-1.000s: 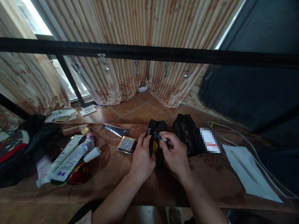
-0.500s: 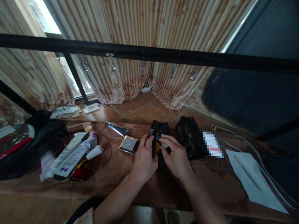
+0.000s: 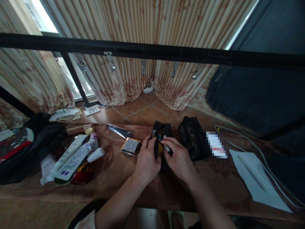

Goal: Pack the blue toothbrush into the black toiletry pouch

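A small black pouch lies open between my hands on the brown cloth. My left hand is closed on the pouch's left edge. Over the right side of the opening, my right hand has its fingers closed around a small white item, whose kind I cannot make out. Something round and yellow shows inside the pouch; the rest of its contents is mostly hidden. Left of my left hand sits a square glittery compact, with a dark silver tube behind it. A second black mesh pouch stands to the right.
Several tubes, a white-capped item and a red jar lie at the left beside a black plastic bag. At the right are white paper and a white cable. A black rail crosses ahead.
My right fingers have shifted slightly at the pouch opening, and the small white item has tilted a little. My left hand keeps its grip. The whole view has shifted slightly.
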A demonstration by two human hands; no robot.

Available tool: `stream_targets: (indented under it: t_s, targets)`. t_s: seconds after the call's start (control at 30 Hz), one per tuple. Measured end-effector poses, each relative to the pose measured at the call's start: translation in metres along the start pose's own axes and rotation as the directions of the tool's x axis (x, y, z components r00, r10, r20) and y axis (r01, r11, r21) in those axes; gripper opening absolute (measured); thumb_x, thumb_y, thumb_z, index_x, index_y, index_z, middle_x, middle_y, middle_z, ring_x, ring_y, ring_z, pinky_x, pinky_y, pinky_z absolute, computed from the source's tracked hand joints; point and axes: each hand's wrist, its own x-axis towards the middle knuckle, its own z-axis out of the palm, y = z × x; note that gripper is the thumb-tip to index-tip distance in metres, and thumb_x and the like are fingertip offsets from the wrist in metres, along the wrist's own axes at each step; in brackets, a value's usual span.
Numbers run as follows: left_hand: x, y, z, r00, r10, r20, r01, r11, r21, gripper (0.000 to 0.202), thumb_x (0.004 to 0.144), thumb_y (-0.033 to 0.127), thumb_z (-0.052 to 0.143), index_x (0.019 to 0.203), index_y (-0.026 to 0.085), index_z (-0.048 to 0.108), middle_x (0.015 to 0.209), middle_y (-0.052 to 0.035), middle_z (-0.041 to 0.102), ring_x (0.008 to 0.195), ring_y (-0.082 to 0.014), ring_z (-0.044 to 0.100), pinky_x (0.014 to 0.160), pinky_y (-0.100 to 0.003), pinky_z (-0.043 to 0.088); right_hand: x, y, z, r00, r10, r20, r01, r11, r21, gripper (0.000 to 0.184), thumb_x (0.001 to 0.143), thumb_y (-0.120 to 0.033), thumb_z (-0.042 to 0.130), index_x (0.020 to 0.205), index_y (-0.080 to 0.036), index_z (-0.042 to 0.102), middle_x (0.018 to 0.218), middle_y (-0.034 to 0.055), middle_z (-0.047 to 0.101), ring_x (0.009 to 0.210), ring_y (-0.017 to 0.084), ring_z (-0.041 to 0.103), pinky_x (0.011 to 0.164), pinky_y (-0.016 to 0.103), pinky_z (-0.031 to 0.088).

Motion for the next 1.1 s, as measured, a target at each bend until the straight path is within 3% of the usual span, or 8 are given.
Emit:
stream_targets:
  t_s: [0.4,0.8,1.1]
  targets:
    - [-0.0013,-0.0003,-0.0005,1.0,-0.007,0.004,0.007,1.0,-0.003,0.066,0.072,0.004,0.054,0.137,0.012,0.044,0.145,-0.0186,0.04,0.134,-0.0324,0.045,0.113,-0.049,0.039,-0.0021,0.0014,0.0003,0.995,-0.09,0.047,0.087,0.993,0.075,0.043,0.078,0.002,0.044,0.106,-0.02,0.067,0.125,0.0061,0.063,0.115,0.016,0.061,0.105,0.032,0.047]
    - [-0.0011,-0.0021,0.0009,1.0,0.013,-0.005,-0.014,1.0,-0.014,0.065,0.072,0.004,0.055,0.136,0.012,0.044,0.144,-0.0191,0.042,0.133,-0.0322,0.046,0.112,-0.051,0.04,-0.0025,0.0008,0.0013,0.997,-0.071,0.027,0.069,0.996,0.048,0.036,0.088,-0.006,0.048,0.109,-0.022,0.071,0.125,0.0068,0.062,0.114,0.017,0.062,0.103,0.033,0.049]
    - [-0.0005,-0.0008,-0.0002,1.0,0.008,0.005,-0.008,1.0,-0.005,0.065,0.072,0.004,0.055,0.135,0.011,0.045,0.143,-0.0192,0.043,0.133,-0.0318,0.046,0.113,-0.05,0.04,-0.0023,-0.0014,-0.0008,0.997,-0.054,0.047,0.051,0.997,0.06,0.032,0.091,-0.012,0.05,0.111,-0.026,0.071,0.112,0.0054,0.066,0.102,0.017,0.066,0.092,0.032,0.054]
